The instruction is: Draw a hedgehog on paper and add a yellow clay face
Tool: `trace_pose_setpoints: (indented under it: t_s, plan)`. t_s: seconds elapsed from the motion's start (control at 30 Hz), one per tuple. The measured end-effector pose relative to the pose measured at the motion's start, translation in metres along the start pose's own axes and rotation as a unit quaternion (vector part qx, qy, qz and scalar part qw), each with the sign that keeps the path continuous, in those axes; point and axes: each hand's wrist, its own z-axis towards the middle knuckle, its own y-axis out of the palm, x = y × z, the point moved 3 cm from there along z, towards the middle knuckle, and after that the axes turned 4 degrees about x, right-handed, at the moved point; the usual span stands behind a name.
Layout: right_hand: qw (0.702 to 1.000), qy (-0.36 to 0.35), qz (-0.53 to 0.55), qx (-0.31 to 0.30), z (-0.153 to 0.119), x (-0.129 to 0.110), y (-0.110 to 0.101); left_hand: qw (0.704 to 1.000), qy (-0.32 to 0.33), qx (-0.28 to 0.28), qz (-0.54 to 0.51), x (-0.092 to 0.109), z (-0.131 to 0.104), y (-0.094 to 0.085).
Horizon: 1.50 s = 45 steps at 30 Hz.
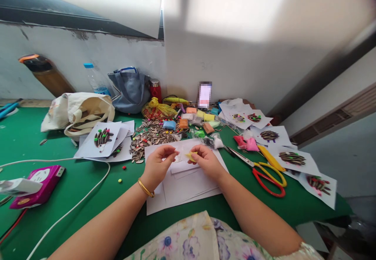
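Both my hands are over a stack of white paper sheets (pixel 188 189) in the middle of the table. Pinched in my right hand (pixel 209 162) is a small piece of yellow clay (pixel 191 156). My left hand (pixel 158 165), with a gold bangle at the wrist, has thumb and forefinger closed on a see-through plastic wrapper (pixel 179 156). The wrapper stretches between the two hands. Just beyond lie sunflower seeds (pixel 154 136) and packets of coloured clay, among them a blue block (pixel 169 125) and an orange block (pixel 183 123).
Right of the paper lie scissors (pixel 258 170), a yellow cutter (pixel 270 158) and pink clay (pixel 252 144). Seed-decorated sheets (pixel 292 159) line the right edge; more sheets (pixel 103 138) lie left. A white cable (pixel 88 193) runs from a magenta box (pixel 39 187). A phone (pixel 205 95) leans on the wall.
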Motion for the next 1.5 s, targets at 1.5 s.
trace_pose_setpoints:
  t_s: [1.5]
  plan:
    - [0.865, -0.258, -0.415, 0.110, -0.005, -0.025, -0.028, 0.995, -0.045, -0.046, -0.071, 0.008, -0.007, 0.010]
